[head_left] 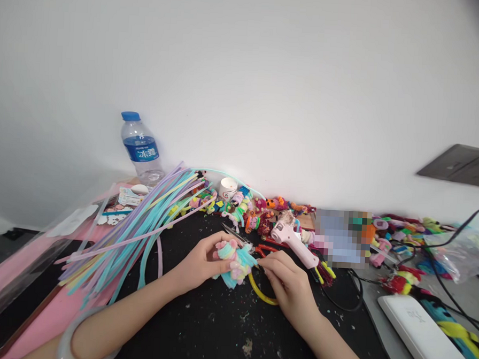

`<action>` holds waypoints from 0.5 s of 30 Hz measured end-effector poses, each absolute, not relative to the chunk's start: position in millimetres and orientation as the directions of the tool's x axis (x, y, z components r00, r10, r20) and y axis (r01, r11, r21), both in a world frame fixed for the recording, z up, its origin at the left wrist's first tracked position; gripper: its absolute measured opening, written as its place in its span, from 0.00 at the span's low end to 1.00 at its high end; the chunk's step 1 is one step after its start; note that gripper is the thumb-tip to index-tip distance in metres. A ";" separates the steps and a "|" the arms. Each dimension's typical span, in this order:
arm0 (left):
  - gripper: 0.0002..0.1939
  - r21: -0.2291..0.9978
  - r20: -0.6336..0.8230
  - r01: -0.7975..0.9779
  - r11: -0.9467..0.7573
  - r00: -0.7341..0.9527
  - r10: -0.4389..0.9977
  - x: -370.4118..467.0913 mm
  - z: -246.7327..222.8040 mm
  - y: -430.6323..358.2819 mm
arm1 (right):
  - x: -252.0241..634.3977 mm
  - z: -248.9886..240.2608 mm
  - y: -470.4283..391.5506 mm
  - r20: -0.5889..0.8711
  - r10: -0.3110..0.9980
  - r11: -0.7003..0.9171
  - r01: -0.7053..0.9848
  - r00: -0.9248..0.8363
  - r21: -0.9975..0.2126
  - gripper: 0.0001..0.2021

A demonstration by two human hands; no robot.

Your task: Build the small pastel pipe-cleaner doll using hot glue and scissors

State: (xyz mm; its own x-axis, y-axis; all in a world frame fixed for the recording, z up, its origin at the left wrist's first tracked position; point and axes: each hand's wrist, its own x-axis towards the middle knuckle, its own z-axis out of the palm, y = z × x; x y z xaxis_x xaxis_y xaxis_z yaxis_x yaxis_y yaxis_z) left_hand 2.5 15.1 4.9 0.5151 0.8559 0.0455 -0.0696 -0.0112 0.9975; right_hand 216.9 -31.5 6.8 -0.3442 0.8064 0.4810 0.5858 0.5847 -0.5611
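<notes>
My left hand [203, 262] grips a fluffy pastel craft piece [235, 260] of pink, yellow and light blue, its thumb and fingers around the left side. At the right side of that piece, my right hand [281, 277] has its thumb and fingertips pinched together near a light blue end; what lies between them is too small to make out. Behind the piece are scissors [266, 249] with orange-red handles, partly hidden. A yellow loop [262, 295] curves on the black mat [199, 327] between my hands.
Long pastel pipe cleaners [140, 233] lie at the left, before a water bottle [141, 148]. A pink glue gun [295, 238], a paper cup [227, 189] and colourful fuzzy figures line the back. A white power bank [427, 339] and cables are at the right.
</notes>
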 end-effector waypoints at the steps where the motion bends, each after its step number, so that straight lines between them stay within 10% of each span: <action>1: 0.17 0.997 0.037 -0.073 0.001 0.514 0.857 2.5 4.6 15.3 | 216.8 6.9 -31.6 0.480 0.805 0.587 0.587 -0.349 -0.558 0.11; 15: 0.19 0.986 -0.041 -0.116 0.118 0.522 0.852 4.1 5.2 15.5 | 215.7 8.3 -32.5 0.473 0.798 0.600 0.574 -0.375 -0.557 0.11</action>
State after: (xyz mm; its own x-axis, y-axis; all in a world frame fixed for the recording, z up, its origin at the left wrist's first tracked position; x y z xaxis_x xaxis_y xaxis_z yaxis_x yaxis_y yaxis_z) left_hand 4.1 15.5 5.2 0.5218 0.8521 -0.0405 -0.1157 0.1178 0.9863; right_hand 215.7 -32.5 8.3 -0.3745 0.7976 0.4728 0.5743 0.5999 -0.5571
